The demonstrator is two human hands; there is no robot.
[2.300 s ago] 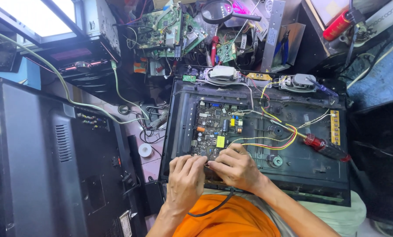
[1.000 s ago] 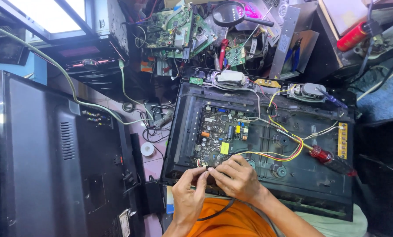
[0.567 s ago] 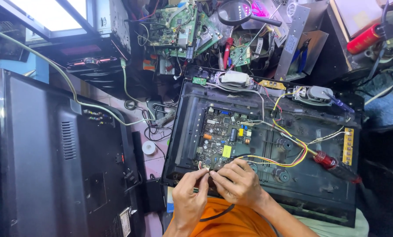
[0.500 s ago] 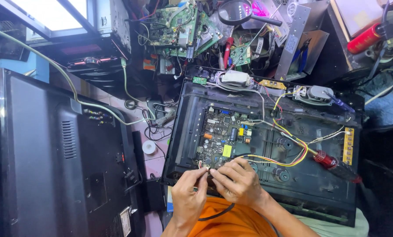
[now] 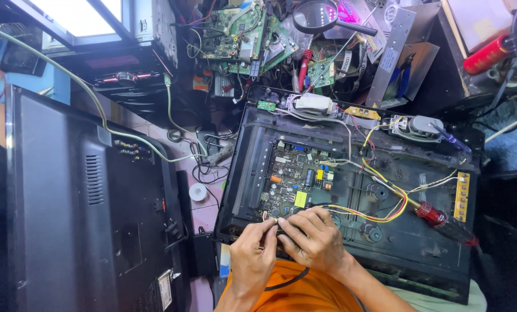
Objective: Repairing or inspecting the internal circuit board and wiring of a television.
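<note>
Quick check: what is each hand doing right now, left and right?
Left hand: fingertips pinched on something small at the circuit board edge.
Right hand: fingers curled there too; whether it holds anything cannot be told.

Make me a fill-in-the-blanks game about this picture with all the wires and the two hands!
1. Both hands, the left hand and the right hand, meet at the bottom edge of the green ____ board.
2. The screwdriver lying on the open black casing has a ____ handle.
3. A round magnifying ____ lies at the top among the clutter.
4. The cloth under the wrists is ____.

Missing words: circuit; red; glass; orange
</note>
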